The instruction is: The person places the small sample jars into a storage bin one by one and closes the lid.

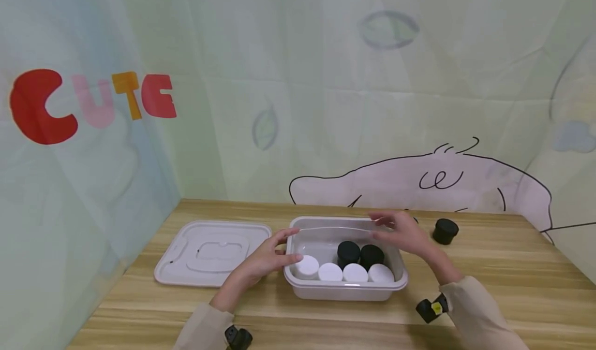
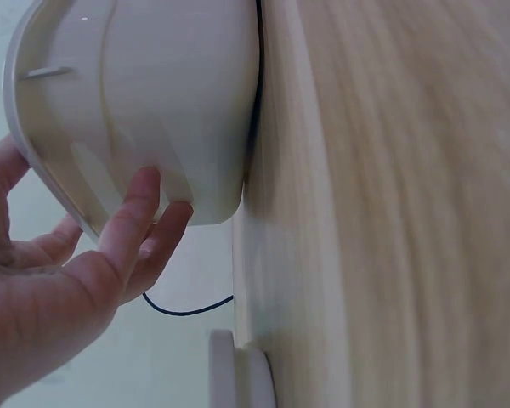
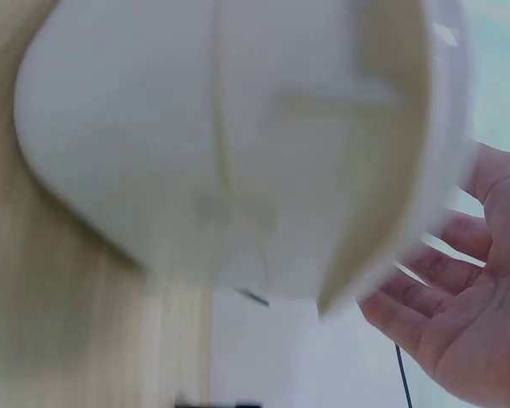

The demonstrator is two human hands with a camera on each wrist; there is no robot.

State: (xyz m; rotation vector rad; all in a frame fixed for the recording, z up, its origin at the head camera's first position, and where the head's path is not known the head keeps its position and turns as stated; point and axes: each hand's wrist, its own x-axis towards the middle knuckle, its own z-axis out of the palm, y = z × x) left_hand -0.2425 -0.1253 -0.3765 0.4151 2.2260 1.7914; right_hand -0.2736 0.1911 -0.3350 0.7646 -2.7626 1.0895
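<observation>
A translucent white plastic box (image 1: pixel 345 287) stands on the wooden table (image 1: pixel 489 282). Inside it a row of several white-lidded jars (image 1: pixel 355 273) lies along the near wall, with two black jars (image 1: pixel 348 251) behind them. My left hand (image 1: pixel 267 257) is at the box's left end, and in the left wrist view its straight fingers (image 2: pixel 132 223) touch the box's wall (image 2: pixel 153 102). My right hand (image 1: pixel 402 233) hovers over the far right rim with fingers extended. In the right wrist view the right hand (image 3: pixel 459 306) is spread just beside the box's rim (image 3: pixel 446 127).
The box's flat white lid (image 1: pixel 211 259) lies on the table to the left. A lone black jar (image 1: pixel 445 231) stands at the back right. Printed fabric walls close in the table on the left, back and right.
</observation>
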